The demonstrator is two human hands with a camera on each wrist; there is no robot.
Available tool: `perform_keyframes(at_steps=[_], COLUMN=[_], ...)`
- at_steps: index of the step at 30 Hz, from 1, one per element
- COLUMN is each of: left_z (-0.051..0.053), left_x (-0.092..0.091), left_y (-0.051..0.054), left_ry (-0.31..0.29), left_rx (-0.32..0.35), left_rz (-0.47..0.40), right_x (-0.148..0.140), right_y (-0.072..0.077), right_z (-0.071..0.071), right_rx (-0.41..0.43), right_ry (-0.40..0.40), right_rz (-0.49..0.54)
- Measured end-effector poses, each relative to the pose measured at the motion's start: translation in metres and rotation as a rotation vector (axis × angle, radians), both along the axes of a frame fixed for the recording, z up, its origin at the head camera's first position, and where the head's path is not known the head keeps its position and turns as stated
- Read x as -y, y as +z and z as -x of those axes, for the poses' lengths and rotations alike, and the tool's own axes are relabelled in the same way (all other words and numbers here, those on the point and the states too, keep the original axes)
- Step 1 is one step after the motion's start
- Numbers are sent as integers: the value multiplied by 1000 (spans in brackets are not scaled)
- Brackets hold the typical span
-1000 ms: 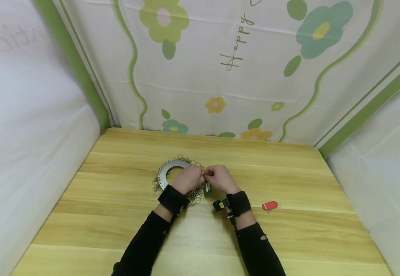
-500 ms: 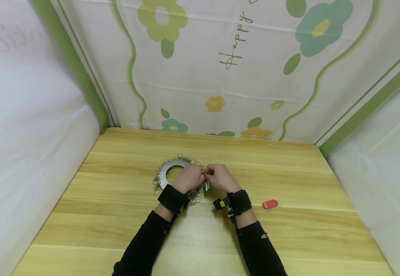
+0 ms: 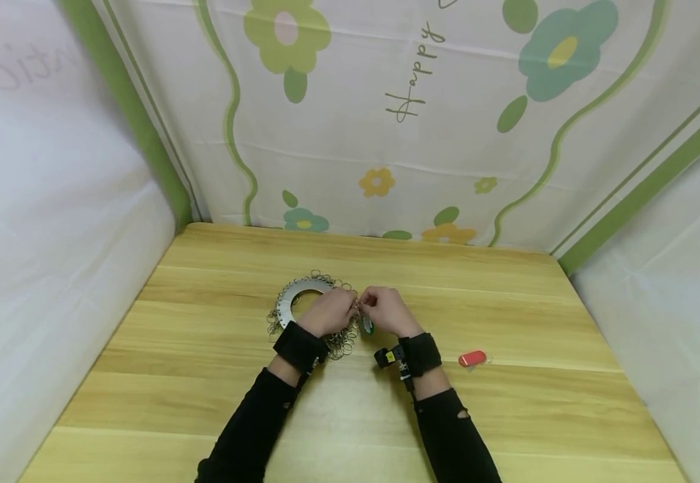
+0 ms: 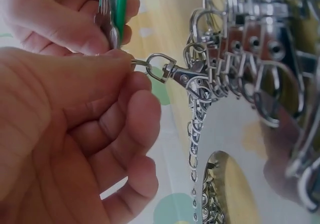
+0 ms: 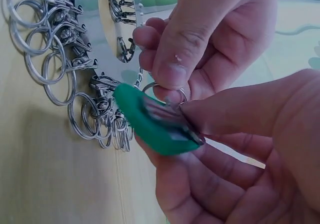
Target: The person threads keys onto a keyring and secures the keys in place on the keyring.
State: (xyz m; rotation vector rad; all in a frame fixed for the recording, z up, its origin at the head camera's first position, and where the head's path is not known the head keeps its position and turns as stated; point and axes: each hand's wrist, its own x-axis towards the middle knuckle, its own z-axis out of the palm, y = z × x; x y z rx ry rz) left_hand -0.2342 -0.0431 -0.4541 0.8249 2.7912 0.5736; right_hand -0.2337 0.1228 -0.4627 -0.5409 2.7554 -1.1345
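Observation:
A grey metal ring plate (image 3: 286,303) lies on the table, edged with swivel clasps and split rings. In the left wrist view, my left hand (image 4: 65,129) pinches a split ring (image 4: 140,63) linked to one clasp (image 4: 172,70); its fingertips cover much of that ring. The right hand (image 3: 386,310) pinches a green key tag (image 5: 150,129) beside the ring, with a flat grooved metal piece, seemingly a key (image 5: 162,112), against it. Both hands almost touch. The tag tilts in the right fingers and is slightly blurred in the right wrist view.
A red key tag (image 3: 472,359) with a small ring lies on the wooden table (image 3: 338,429), to the right of my right forearm. Behind the table hangs a white flowered cloth (image 3: 338,134); plain white cloth stands along both sides.
The green key tag has swung slightly to the right and turned. Both hands stay nearly in place, with small finger shifts. The ring plate and red key tag have not moved.

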Motion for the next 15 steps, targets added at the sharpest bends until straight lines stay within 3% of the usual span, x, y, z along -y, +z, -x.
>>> perform_keyframes(at_steps=[9, 15], left_z=[-1, 0], left_x=[0, 0], left_y=[0, 0], left_ry=[23, 42], left_rx=[12, 37], left_rz=[31, 7], right_x=[-1, -1], right_y=[2, 2], right_z=[-2, -1], right_rx=[14, 5], right_ry=[51, 20], right_rz=[2, 17])
